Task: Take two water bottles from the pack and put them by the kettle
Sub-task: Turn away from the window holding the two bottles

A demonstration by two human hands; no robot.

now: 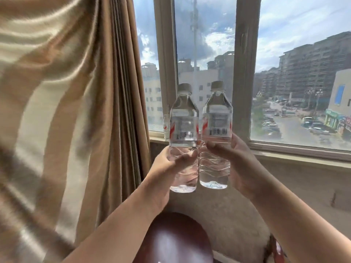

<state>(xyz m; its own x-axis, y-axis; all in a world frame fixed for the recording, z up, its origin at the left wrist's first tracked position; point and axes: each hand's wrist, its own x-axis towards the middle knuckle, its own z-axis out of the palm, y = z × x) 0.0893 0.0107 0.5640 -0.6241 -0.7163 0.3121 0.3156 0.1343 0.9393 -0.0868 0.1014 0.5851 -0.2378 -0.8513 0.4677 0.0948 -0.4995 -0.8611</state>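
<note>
Both water bottles out: left hand (167,162) fingers wrap left bottle (183,137), right hand (241,164) right bottle (216,133), upright mid-frame; kettle unseen, placing remains.

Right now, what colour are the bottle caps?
Pale beige-grey caps, seen in the head view.

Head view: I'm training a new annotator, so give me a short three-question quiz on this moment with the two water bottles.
1. True or false: each hand holds one water bottle.
2. Multiple choice: the caps on both bottles are A) off, B) on, C) hidden.
3. Fill in: behind the bottles is a ____.

Key:
1. True. The left hand grips the left bottle and the right hand grips the right bottle, both upright and side by side.
2. B.
3. Window, with a curtain to its left. No kettle is in view.
</note>
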